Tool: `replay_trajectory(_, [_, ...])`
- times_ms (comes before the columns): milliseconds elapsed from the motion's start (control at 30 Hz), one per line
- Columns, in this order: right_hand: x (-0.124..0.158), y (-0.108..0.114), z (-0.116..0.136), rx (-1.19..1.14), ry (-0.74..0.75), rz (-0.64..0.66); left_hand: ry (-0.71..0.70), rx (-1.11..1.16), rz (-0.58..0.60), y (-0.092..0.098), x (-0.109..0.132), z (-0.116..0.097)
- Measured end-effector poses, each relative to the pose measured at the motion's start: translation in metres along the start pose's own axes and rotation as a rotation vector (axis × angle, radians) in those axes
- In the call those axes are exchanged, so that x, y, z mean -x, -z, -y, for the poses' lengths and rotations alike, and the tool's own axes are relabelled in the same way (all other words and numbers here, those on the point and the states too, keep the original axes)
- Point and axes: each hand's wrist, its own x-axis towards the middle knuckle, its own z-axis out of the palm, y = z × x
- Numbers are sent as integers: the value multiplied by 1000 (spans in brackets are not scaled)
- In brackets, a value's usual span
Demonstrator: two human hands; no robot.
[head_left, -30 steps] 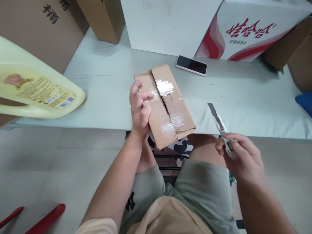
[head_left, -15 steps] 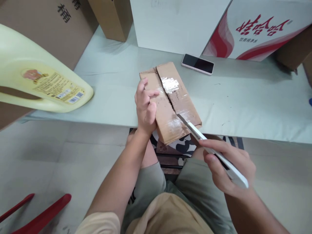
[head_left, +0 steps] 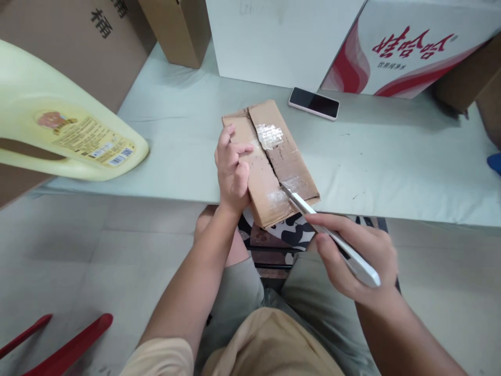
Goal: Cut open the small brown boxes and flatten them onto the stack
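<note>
A small brown cardboard box lies tilted over the near edge of the cloth-covered table, with clear tape across its top and a dark, ragged seam between its flaps. My left hand grips the box along its left side, thumb and fingers resting on the top. In my right hand is a white utility knife, its blade pointing up and left. The blade tip touches the seam near the lower strip of tape, and part of the blade is hidden there.
A black-screened phone lies behind the box. White cartons line the back. A large pale-yellow bottle stands at left, a blue object at far right. Red legs show at lower left.
My right hand and the knife have moved slightly left and up, and the blade sits closer into the seam. My left hand keeps its hold on the box.
</note>
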Motion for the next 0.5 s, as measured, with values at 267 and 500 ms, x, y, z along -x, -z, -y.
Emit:
replay_trajectory(267, [6, 1, 3, -14, -54, -62, -32, 17, 9, 2, 0, 1])
replay_trajectory(500, [18, 0, -1, -72, -62, -175, 30, 27, 18, 3, -2, -6])
